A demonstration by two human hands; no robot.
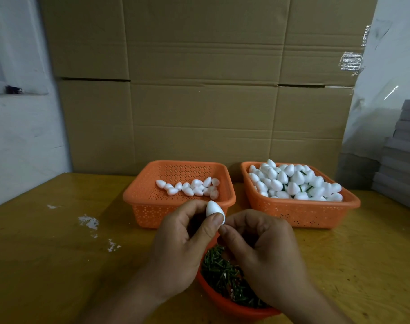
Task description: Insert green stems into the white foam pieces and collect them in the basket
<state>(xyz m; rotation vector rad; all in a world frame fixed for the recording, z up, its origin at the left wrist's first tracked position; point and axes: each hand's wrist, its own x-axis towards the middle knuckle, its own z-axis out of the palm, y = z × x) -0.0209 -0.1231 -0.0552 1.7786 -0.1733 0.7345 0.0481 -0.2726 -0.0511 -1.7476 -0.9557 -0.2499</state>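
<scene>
your left hand pinches one white foam piece between thumb and fingers, raised above the desk's near edge, in front of the left basket. your right hand meets its lower end with fingertips pinched, probably on a green stem, though none shows. the foam looks feather-light and easily dented, so hold its wide middle gently. spare stems fill the bowl below; the right basket holds stemmed ones.

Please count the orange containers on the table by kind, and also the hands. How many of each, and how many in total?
Orange square baskets: 2, the left basket and the right basket
Orange round bowl with green stems: 1
Hands: 2, the left hand and the right hand
Total: 5
</scene>
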